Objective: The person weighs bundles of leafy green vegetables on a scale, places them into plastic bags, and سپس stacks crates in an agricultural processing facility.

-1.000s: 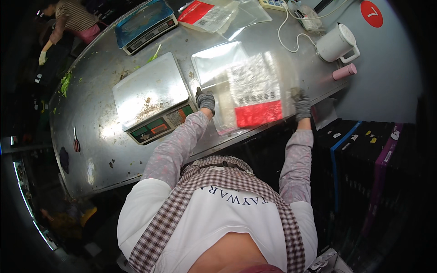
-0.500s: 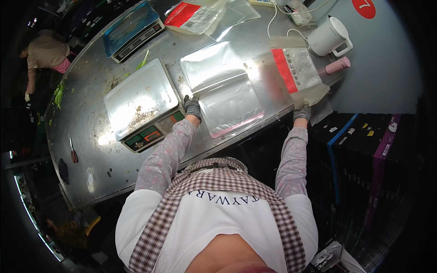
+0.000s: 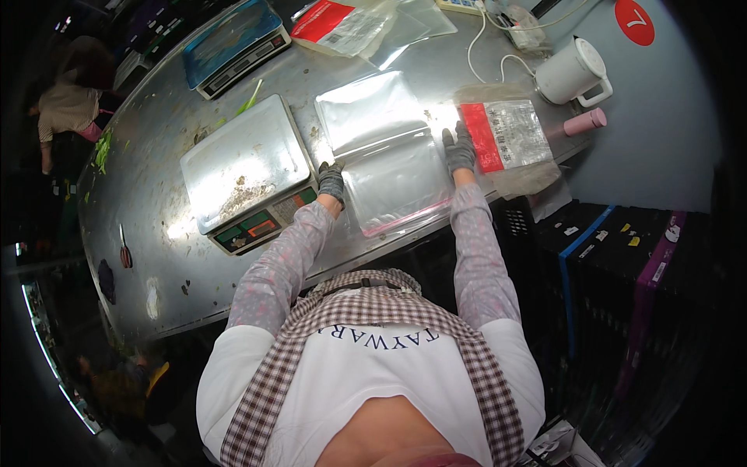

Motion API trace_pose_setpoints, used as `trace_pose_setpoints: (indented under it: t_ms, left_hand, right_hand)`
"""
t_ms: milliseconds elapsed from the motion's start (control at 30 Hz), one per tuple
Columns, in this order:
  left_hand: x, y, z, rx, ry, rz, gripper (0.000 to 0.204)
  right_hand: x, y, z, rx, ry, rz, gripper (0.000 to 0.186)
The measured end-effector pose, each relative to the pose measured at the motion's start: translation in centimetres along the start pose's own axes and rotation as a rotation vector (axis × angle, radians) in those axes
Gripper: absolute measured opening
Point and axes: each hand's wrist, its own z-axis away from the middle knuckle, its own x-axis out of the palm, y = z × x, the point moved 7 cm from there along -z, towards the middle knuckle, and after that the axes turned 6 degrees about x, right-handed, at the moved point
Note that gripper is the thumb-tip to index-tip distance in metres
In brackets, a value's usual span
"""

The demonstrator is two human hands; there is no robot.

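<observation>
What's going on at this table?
Someone in a checked apron is handling plastic bags on a metal table. Their gloved left hand is at the left edge of the clear bags, beside a scale. The gloved right hand is between those bags and a red-and-white printed bag, fingers at the printed bag's left edge; whether they grip it isn't clear. Both sets of bags lie flat on the table.
</observation>
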Motion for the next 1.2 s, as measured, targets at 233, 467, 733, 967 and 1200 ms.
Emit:
trace_pose_setpoints:
  t_ms: [233, 467, 733, 967, 1200]
  left_hand:
    - [-0.3, 1.4, 1.7, 0.123, 0.029, 0.102, 0.043]
    - [-0.4, 1.8, 1.2, -0.081, 0.143, -0.087, 0.053]
    - [-3.8, -6.7, -9.1, -0.241, 0.045, -0.184, 0.057]
    - [1.3, 0.2, -1.9, -0.195, -0.133, -0.035, 0.045]
    - [2.0, 3.7, 2.3, -0.043, -0.157, 0.032, 0.047]
  right_hand:
    - [6.0, -4.5, 2.1, 0.208, -0.406, 0.505, 0.048]
    - [6.8, -2.4, 0.7, 0.154, -0.522, 0.432, 0.046]
    - [8.1, -5.8, 1.2, -0.005, -0.312, 0.401, 0.028]
    - [4.7, -3.8, 2.5, 0.181, -0.356, 0.358, 0.037]
    - [4.0, -3.4, 3.2, 0.186, -0.347, 0.292, 0.041]
